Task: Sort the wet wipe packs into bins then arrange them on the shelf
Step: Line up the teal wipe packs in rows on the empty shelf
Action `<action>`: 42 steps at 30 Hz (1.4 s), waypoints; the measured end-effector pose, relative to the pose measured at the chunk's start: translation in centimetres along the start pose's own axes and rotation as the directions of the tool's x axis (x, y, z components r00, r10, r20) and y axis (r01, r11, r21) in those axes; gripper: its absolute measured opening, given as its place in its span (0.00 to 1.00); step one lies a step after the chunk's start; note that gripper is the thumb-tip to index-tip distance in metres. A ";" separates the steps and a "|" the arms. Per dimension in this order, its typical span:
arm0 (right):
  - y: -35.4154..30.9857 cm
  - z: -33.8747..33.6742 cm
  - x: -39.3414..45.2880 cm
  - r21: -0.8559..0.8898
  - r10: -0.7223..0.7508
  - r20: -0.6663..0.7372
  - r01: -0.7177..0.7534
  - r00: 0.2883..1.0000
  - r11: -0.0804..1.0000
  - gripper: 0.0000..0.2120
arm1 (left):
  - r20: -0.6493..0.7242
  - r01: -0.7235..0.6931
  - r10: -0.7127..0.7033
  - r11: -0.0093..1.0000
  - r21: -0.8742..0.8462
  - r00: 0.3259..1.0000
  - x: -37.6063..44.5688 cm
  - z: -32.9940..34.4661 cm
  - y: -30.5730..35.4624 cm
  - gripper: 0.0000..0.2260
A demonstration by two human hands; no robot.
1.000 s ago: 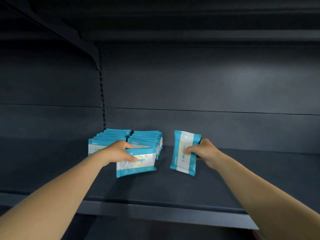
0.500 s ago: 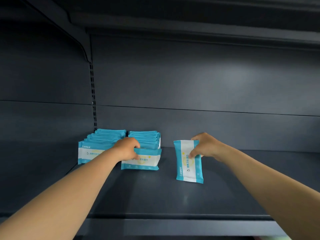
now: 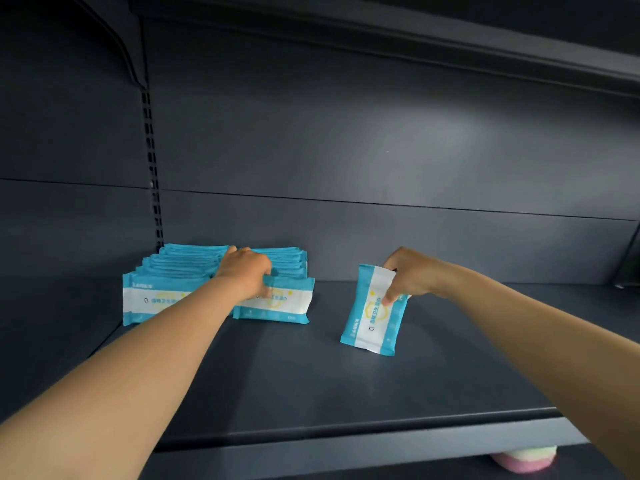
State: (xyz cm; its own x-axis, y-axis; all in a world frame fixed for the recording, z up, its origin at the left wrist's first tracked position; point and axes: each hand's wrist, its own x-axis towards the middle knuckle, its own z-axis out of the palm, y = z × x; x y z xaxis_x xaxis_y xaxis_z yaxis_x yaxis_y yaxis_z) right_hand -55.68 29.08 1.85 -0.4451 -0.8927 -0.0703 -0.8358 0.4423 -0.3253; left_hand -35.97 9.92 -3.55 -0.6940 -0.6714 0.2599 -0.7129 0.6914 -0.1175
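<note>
Left hand [image 3: 246,271] grips the front wet wipe pack [image 3: 277,302] of the right row on the shelf [image 3: 311,393]; right hand [image 3: 408,277] pinches a loose pack [image 3: 375,311] standing on end, well apart. Risk: loose pack topples once released, thin base; the left row [image 3: 166,289] could slump if bumped. Versus a second ago: front pack is pushed back against its row, loose pack is lower and tilted.
</note>
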 end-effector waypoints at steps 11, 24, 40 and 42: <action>-3.1 4.4 1.8 0.577 0.060 -0.092 0.004 0.994 0.817 0.11 | 0.112 -0.064 0.081 0.988 -0.143 0.990 -1.7 -1.8 -1.5 0.26; -5.9 11.0 2.9 0.779 0.037 -0.243 0.172 0.969 0.603 0.10 | 0.104 -0.012 0.074 0.864 -0.503 0.992 -3.0 -1.1 -1.0 0.13; -7.4 14.0 5.9 0.142 -0.152 -0.447 0.237 0.882 0.961 0.30 | -0.085 -0.133 0.143 0.984 0.120 0.986 -1.4 1.0 -0.9 0.26; -7.5 14.0 5.9 0.111 -0.157 -0.446 0.229 0.881 0.967 0.30 | -0.100 -0.111 0.122 0.988 0.105 0.988 -1.7 1.1 -0.8 0.26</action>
State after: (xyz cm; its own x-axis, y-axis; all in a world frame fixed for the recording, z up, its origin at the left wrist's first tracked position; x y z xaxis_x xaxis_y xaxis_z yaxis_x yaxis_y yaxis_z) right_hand -47.58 19.30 -9.32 -0.4039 -0.8180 0.4096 -0.8746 0.2139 -0.4351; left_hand -34.32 10.20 -4.94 -0.7621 -0.5524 0.3378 -0.6380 0.7298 -0.2459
